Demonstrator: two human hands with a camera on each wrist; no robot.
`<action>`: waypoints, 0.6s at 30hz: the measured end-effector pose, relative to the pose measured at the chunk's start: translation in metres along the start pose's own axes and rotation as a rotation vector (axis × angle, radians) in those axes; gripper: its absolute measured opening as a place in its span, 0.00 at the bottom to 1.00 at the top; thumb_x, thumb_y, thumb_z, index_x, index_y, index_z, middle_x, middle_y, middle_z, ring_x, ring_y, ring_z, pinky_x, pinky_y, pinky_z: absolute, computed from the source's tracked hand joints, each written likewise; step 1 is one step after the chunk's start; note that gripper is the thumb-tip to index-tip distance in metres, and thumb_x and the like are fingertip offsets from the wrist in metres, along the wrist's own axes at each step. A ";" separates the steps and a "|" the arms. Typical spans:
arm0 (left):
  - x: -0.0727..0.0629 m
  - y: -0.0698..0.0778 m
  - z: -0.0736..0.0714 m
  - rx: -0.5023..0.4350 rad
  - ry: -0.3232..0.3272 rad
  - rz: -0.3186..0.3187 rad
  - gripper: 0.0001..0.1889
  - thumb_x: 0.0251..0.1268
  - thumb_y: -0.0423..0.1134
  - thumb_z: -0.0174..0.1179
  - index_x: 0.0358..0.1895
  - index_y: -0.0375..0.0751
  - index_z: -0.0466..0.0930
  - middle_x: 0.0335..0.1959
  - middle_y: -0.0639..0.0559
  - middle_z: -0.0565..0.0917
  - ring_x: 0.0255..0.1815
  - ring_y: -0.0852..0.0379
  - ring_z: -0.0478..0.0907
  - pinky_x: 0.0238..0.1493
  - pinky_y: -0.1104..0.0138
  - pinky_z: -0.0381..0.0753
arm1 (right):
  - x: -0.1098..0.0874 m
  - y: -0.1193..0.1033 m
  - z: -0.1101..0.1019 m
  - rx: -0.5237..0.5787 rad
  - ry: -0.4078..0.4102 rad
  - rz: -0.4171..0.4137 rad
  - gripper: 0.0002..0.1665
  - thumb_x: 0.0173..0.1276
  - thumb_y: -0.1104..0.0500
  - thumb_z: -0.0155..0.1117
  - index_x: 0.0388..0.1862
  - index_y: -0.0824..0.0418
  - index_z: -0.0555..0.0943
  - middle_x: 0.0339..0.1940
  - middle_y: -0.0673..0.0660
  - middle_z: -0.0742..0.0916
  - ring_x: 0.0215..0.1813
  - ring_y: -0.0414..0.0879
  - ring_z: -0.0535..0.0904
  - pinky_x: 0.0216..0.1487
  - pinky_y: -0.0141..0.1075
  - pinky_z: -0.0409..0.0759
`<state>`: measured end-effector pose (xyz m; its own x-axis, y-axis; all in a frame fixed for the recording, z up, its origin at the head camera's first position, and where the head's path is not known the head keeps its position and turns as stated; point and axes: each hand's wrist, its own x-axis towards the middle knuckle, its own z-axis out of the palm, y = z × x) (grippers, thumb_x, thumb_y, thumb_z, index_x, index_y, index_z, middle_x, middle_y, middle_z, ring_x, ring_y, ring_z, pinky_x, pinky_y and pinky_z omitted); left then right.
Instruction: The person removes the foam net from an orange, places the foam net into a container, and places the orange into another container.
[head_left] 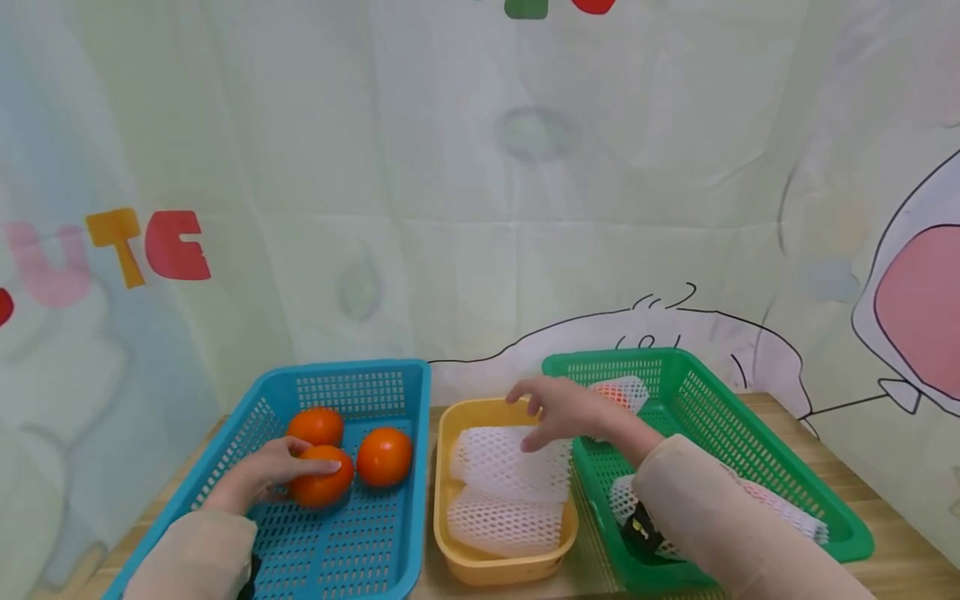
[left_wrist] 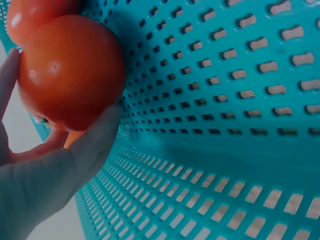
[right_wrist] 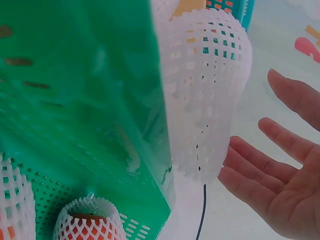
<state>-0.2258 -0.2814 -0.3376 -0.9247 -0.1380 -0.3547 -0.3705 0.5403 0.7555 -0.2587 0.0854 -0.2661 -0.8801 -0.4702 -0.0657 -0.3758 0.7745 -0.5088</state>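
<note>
My left hand (head_left: 266, 473) grips a smooth, round orange fruit (head_left: 322, 477), fingers and thumb about its sides, inside the blue basket (head_left: 375, 546). Two more such fruits lie beside it, one behind (head_left: 317, 426) and one to the right (head_left: 385, 457). In the left wrist view the gripped fruit (left_wrist: 72, 72) shows glossy skin. Above the yellow tray (head_left: 506, 571), my right hand (head_left: 564, 410) has its fingers spread and holds nothing. White foam net sleeves (head_left: 506, 521) lie in that tray. The right wrist view shows a net sleeve (right_wrist: 207, 95) near the fingertips; contact is unclear.
On the right stands a green basket (head_left: 757, 442) with net-wrapped fruit (head_left: 622, 392) at its back and more sleeves under my right forearm. All three containers sit on a wooden table (head_left: 900, 575). A printed cloth (head_left: 465, 275) hangs behind.
</note>
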 end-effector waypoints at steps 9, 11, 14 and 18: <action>0.007 -0.006 0.001 0.016 0.042 -0.029 0.46 0.54 0.51 0.65 0.60 0.19 0.49 0.55 0.21 0.58 0.54 0.30 0.63 0.52 0.45 0.72 | -0.002 0.002 -0.008 -0.001 0.010 0.013 0.31 0.51 0.58 0.75 0.54 0.48 0.76 0.49 0.55 0.80 0.46 0.49 0.75 0.43 0.41 0.81; 0.007 -0.006 0.001 0.024 0.040 -0.038 0.47 0.54 0.52 0.65 0.61 0.19 0.48 0.56 0.21 0.57 0.54 0.30 0.63 0.52 0.45 0.72 | -0.002 0.003 -0.009 -0.008 0.010 0.008 0.30 0.51 0.58 0.75 0.54 0.48 0.75 0.49 0.54 0.80 0.45 0.49 0.75 0.43 0.41 0.81; 0.009 -0.006 0.001 0.043 0.042 -0.056 0.48 0.53 0.53 0.65 0.62 0.20 0.48 0.56 0.21 0.57 0.54 0.30 0.63 0.52 0.45 0.72 | -0.002 0.004 -0.010 -0.008 0.011 0.002 0.30 0.51 0.57 0.75 0.54 0.49 0.75 0.48 0.53 0.80 0.45 0.49 0.75 0.42 0.40 0.81; 0.011 -0.007 0.001 0.056 0.046 -0.056 0.48 0.52 0.53 0.66 0.62 0.21 0.48 0.57 0.21 0.55 0.55 0.29 0.61 0.51 0.43 0.71 | -0.003 0.006 -0.011 -0.002 0.005 -0.010 0.30 0.51 0.58 0.75 0.55 0.51 0.75 0.47 0.54 0.80 0.44 0.48 0.76 0.42 0.40 0.81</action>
<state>-0.2338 -0.2860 -0.3471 -0.9062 -0.2065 -0.3690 -0.4175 0.5758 0.7030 -0.2617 0.0961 -0.2600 -0.8780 -0.4753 -0.0562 -0.3848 0.7708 -0.5077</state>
